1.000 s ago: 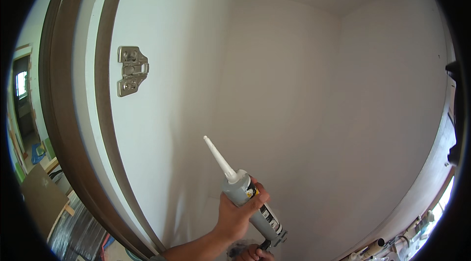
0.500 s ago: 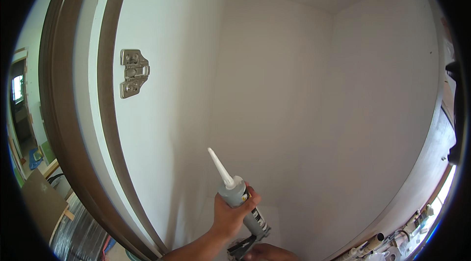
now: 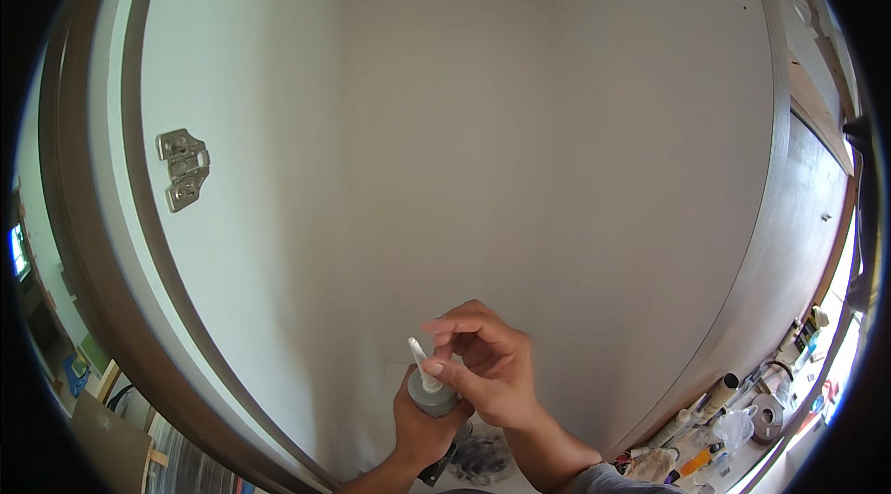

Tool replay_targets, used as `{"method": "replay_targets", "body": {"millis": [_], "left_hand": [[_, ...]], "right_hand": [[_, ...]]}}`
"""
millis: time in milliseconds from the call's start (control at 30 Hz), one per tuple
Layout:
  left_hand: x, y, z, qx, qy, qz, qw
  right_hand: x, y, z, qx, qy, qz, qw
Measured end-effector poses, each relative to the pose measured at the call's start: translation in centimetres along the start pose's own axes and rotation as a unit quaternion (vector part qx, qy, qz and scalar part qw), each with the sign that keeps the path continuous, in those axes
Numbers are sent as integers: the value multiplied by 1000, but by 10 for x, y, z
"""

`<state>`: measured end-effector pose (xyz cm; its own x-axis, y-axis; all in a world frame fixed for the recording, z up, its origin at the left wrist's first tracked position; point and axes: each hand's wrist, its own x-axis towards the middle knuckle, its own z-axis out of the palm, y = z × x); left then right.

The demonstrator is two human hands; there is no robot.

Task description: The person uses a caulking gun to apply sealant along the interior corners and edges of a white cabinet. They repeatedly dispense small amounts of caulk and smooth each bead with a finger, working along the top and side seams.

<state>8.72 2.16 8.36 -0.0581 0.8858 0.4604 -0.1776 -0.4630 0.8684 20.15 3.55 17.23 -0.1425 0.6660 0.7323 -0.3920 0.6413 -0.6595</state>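
My left hand grips the gray cartridge; my right hand half-curls at its white nozzle, whether pinching I can't tell. I judge this nozzle handling; next calls for a steady cartridge, before the white wall.

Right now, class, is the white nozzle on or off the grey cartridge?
On: the white nozzle sticks out from the grey cartridge in the left hand.
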Motion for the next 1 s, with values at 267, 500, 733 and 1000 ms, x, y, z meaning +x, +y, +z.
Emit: {"method": "replay_targets", "body": {"millis": [267, 500, 733, 1000], "left_hand": [[4, 5, -4, -31, -2, -11, 999], [10, 0, -5, 25, -15, -42, 999], [11, -24, -14, 42, 3, -60, 997], [-9, -17, -26, 61, 24, -54, 996]], "right_hand": [[8, 16, -4, 16, -32, 1, 999], [18, 27, -16, 1, -14, -16, 1000], [63, 7, -51, 243, -48, 22, 969], [255, -128, -73, 287, 2, -288, 914]]}}
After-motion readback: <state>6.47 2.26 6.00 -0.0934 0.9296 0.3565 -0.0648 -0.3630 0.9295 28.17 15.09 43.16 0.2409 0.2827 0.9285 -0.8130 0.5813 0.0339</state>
